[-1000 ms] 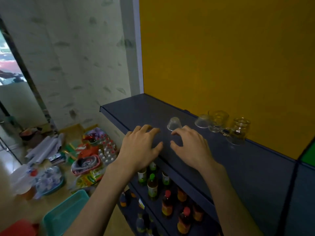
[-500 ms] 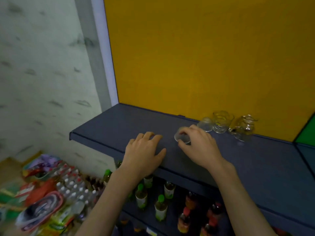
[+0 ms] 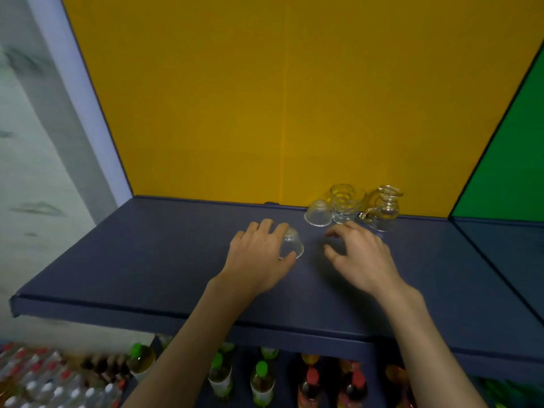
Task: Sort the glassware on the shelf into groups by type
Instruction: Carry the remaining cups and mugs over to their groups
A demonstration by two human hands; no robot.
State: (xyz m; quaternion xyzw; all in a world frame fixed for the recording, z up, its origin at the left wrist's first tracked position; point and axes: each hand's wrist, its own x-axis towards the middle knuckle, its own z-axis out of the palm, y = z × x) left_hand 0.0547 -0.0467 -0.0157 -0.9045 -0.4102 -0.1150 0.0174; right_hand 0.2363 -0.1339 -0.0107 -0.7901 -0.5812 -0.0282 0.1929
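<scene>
We see dim, even light with no clear source. The yellow back panel [image 3: 265,98] reads darker toward its top. Left of it, the pale wall [image 3: 35,172] is smeared. Below it the shelf edge [image 3: 176,313] bows from wide-angle distortion, and the bottles [image 3: 262,381] beneath are soft.

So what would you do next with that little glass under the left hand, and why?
Probably slide the small cup, held upside down by the left hand, back beside the other upturned cup. They look alike, and the taller glass and small jug differ. The right hand is empty.
</scene>
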